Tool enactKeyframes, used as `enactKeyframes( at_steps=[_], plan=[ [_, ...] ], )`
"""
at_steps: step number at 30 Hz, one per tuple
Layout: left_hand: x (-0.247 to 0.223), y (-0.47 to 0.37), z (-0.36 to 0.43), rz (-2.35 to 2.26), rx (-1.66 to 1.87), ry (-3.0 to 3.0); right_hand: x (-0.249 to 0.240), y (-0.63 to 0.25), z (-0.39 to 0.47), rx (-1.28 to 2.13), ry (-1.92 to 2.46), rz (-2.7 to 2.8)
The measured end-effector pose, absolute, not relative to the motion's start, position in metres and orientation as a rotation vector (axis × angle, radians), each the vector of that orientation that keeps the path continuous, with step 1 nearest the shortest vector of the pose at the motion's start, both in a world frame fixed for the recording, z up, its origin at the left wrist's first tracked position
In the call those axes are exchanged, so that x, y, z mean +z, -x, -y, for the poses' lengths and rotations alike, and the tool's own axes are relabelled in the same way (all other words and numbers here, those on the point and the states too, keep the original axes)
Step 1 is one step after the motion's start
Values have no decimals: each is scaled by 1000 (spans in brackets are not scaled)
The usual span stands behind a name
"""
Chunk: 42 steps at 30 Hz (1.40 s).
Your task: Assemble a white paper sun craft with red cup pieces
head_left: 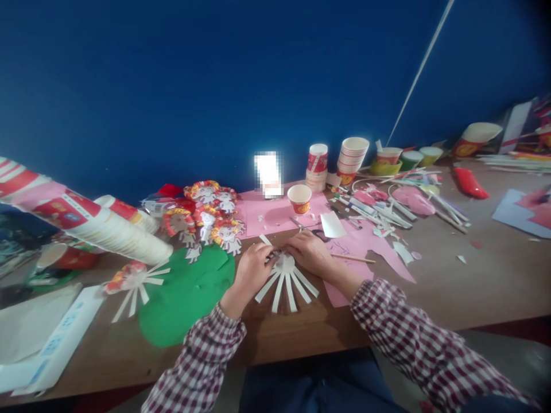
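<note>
A paper cup cut into white strips lies with its strips fanned out towards me on the brown table. My left hand grips its upper left part with bent fingers. From the other side my right hand has its fingers closed on the far edge, and the fingertips of both hands nearly meet. What the fingertips pinch in detail is hidden. Close behind my right hand lie dark-handled scissors. A whole paper cup stands upright beyond the hands on pink paper.
Left are a green sheet, another cut cup, a long leaning stack of cups and several paper lion figures. Stacked cups stand by the blue wall. Markers, paper scraps and a wooden stick lie right.
</note>
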State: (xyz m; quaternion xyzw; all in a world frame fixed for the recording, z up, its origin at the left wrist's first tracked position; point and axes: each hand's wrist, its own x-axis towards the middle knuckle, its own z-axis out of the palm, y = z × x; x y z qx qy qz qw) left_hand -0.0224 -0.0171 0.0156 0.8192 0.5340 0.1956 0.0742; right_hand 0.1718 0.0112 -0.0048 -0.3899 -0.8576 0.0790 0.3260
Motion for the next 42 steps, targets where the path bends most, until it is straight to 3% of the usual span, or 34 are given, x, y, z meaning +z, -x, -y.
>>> enactKeyframes(
  at_steps=[14,42],
  plan=[
    [10,18,10,-1619,487,-2494,-1,-170,-11,278,783,2329],
    [-6,21,10,-1554,707,-2387,-5,-167,-12,249,948,2371]
  ],
)
